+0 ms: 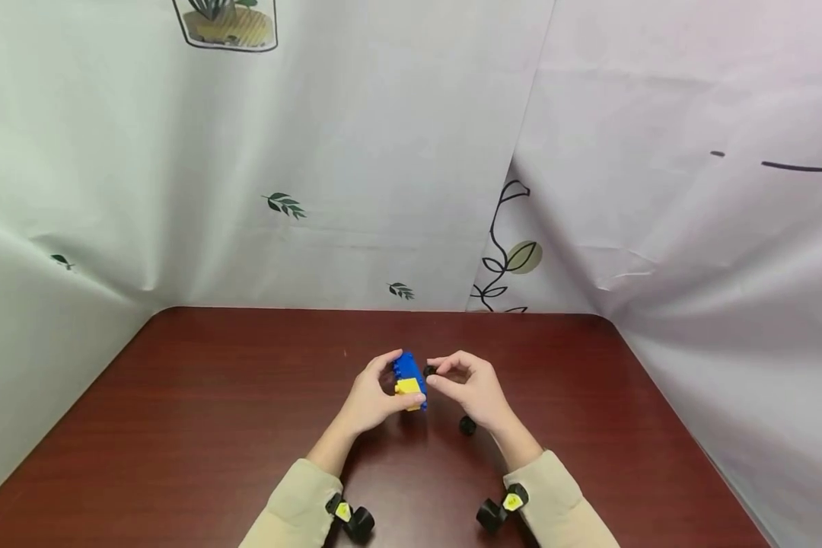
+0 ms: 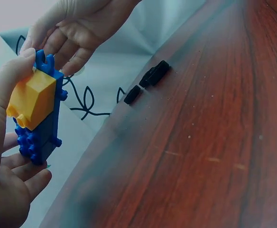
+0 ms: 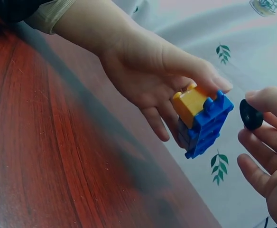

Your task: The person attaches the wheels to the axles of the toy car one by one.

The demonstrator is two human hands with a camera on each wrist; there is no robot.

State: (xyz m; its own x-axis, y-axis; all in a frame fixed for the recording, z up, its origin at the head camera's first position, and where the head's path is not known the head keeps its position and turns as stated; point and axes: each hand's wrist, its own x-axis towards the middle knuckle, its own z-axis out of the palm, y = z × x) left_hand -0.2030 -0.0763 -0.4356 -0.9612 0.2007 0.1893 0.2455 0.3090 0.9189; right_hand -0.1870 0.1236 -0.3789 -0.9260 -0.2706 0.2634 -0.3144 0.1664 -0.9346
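Observation:
My left hand [image 1: 372, 397] holds a blue toy car base [image 1: 406, 367] above the table, gripped between thumb and fingers. On it sits a yellow block [image 2: 34, 99] with a sloped face, and my left thumb lies against that block. Small blue pegs stick out of the base's side in the left wrist view. Across from it, my right hand [image 1: 478, 390] pinches a small black wheel [image 3: 251, 115] between thumb and fingers. A narrow gap separates the wheel from the blue base in the right wrist view.
More black wheels [image 2: 156, 73] lie on the reddish-brown wooden table [image 1: 212, 426], close to my right forearm. A pale cloth [image 1: 383, 152] with printed plants hangs behind the table and along its sides. Each wrist wears a black strapped device [image 1: 492, 516].

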